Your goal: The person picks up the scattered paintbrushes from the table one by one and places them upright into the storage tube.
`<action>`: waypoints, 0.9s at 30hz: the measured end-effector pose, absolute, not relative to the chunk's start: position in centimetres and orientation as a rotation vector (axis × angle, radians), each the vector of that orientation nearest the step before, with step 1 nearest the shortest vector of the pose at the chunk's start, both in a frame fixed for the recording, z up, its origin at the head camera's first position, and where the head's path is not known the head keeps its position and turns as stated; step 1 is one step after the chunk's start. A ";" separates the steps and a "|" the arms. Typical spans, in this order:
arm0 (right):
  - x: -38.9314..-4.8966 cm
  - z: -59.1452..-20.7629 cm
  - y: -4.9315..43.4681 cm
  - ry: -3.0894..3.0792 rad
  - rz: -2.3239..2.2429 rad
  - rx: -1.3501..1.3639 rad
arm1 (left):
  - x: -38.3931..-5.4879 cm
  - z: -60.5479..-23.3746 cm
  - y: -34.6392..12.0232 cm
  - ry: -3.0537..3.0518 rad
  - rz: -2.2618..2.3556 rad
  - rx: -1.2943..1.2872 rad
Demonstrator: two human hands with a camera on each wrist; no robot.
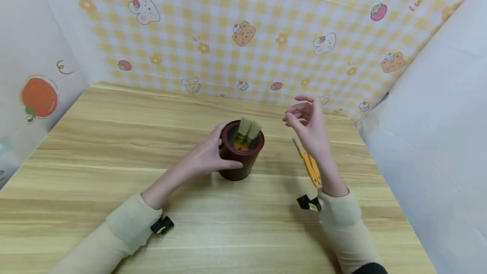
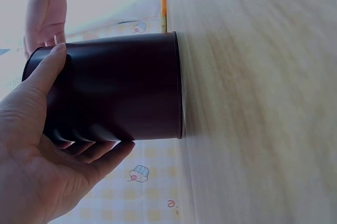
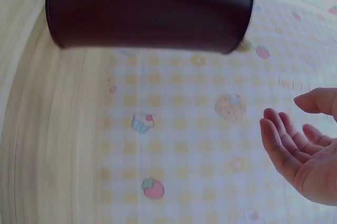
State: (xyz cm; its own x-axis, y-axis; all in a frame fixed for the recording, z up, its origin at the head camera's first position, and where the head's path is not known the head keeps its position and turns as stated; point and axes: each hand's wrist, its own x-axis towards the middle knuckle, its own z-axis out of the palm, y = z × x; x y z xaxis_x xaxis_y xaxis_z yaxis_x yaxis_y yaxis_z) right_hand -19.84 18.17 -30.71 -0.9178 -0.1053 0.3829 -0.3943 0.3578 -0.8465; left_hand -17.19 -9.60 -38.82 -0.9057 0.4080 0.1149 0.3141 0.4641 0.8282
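A dark reddish-brown cylindrical brush holder (image 1: 239, 166) stands upright on the wooden table, and my left hand (image 1: 207, 153) grips its side. In the left wrist view the thumb lies along one side of the holder (image 2: 116, 87) while the fingers curl round the other. Two paintbrushes (image 1: 247, 132) lean in it, pale bristles up. My right hand (image 1: 310, 124) hangs in the air to the right of the holder, fingers loosely bent, with nothing in them. Below it, flat paintbrushes (image 1: 310, 164) with orange handles lie on the table, partly hidden by the right forearm.
Behind the table (image 1: 152, 109) hangs a yellow-checked cloth (image 1: 213, 33) with cartoon prints. White sheets rise along the left (image 1: 23, 54) and right (image 1: 437, 117) sides. Each sleeve cuff carries a small black device (image 1: 162, 225).
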 end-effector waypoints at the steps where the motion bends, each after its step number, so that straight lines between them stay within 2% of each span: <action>1: -19.9 -30.8 18.7 -2.382 1.565 0.436 | -17.2 -38.8 -9.6 2.603 1.438 0.642; 16: -20.1 -33.7 24.8 -2.928 1.087 0.334 | -17.2 -38.9 -9.6 2.590 1.452 0.630; 27: -21.5 -35.6 26.8 -3.215 0.929 0.310 | -17.4 -39.0 -9.5 2.598 1.440 0.636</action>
